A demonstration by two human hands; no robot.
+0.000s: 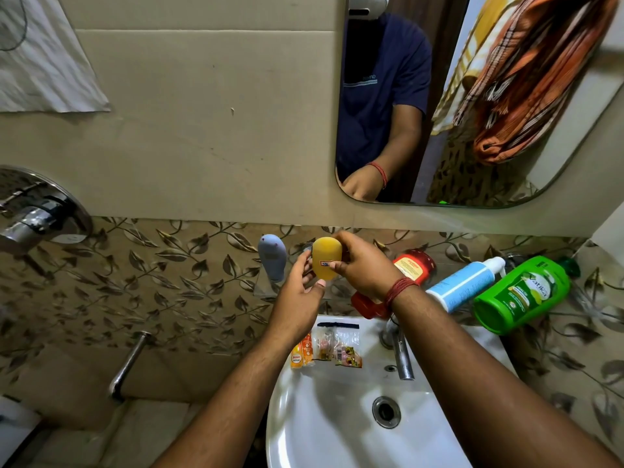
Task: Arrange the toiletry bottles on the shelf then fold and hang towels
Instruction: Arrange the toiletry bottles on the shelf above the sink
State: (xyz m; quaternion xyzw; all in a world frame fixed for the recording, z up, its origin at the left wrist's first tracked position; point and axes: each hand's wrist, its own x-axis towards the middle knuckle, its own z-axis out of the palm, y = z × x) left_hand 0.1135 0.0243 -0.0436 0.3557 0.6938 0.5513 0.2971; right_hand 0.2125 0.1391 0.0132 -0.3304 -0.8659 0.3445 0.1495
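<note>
rounded yellow bottle (325, 261), small white label

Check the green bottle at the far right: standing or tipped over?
Standing upright. The green bottle rests on its base beside the white and blue bottle, dark cap on top; its slant looks like wide-angle distortion.

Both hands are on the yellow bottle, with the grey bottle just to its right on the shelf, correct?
Not quite. The head view shows both hands, left hand and right hand, on the yellow bottle, but the grey bottle stands just to its left on the shelf, not to its right.
</note>
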